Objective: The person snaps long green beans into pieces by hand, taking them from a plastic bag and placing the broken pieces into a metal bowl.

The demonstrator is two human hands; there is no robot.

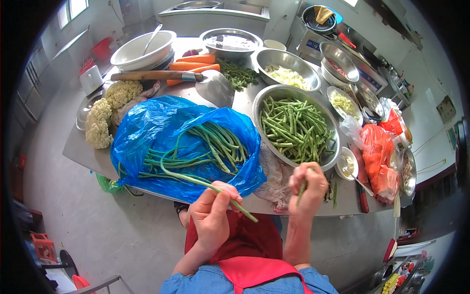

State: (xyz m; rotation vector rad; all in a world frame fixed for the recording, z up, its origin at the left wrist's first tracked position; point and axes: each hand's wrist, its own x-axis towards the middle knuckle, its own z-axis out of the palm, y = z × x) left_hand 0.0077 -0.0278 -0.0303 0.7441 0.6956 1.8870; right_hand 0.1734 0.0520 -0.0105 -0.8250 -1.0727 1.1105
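My left hand (211, 215) pinches a long green bean (183, 175), whose short end sticks out past my fingers while its far length reaches back over an open blue plastic bag (147, 117). More long beans (215, 142) lie inside that bag. In my right hand (308, 188), closed just in front of a metal bowl, is a short bean piece (302, 190). The steel bowl (258, 115) is heaped with cut bean pieces (293, 125). A few bean scraps (335, 193) lie on the table beside my right hand.
A cleaver (215, 88) with a wooden handle lies behind the bag, near carrots (196, 59) and cauliflower (99, 125). On the right are a small cream-coloured bowl (341, 169) with a spoon, a red-handled knife (363, 196) and a red plastic bag (377, 147). A crumpled cloth (274, 181) sits between bag and bowl.
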